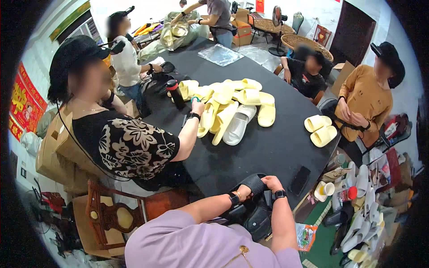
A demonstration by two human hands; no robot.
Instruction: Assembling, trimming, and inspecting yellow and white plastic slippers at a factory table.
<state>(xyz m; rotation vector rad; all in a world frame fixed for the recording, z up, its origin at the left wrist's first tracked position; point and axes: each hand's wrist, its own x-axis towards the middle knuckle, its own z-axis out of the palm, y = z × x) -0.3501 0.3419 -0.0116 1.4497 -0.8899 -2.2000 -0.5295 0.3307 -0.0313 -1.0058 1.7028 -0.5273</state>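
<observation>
Along the matte black tabletop's (214, 165) near side, a black, ribbed, rubber-like slipper (255, 182) is lying between both hands, long axis indeterminable. The right hand (272, 182) is grasping its right edge; the left hand (243, 192) is touching its left, closure hidden.

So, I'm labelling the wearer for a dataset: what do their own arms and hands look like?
The left hand and right hand show no gloves. Each wrist wears a black watch-like band. The lilac top has short sleeves, leaving both forearms bare.
</observation>
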